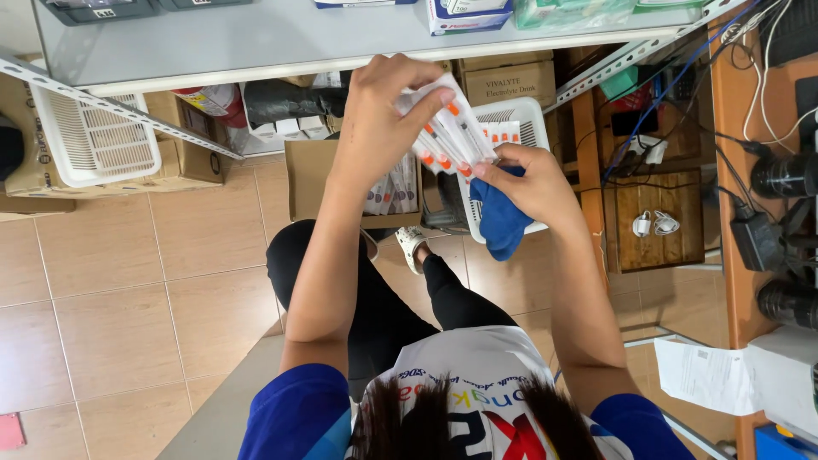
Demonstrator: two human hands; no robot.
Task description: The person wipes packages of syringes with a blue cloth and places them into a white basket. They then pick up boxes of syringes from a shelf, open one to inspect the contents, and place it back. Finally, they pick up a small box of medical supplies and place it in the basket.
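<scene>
My knees are bent over the tiled floor (119, 290), nothing between me and my work. My right hand (532, 183) pinches the near end of the packets (452, 132) with closed fingers, a blue cloth (498, 217) bunched under the palm. My left hand (379, 119) clamps the fanned packets from above; they run slantwise, orange ends toward my right hand. Beyond them sit a white basket (532, 115), an open carton (311, 183) and the shelf (256, 38).

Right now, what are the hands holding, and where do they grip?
The left hand clasps a fan of packets by their upper ends. The right hand holds a blue cloth, bunched by its top.
</scene>
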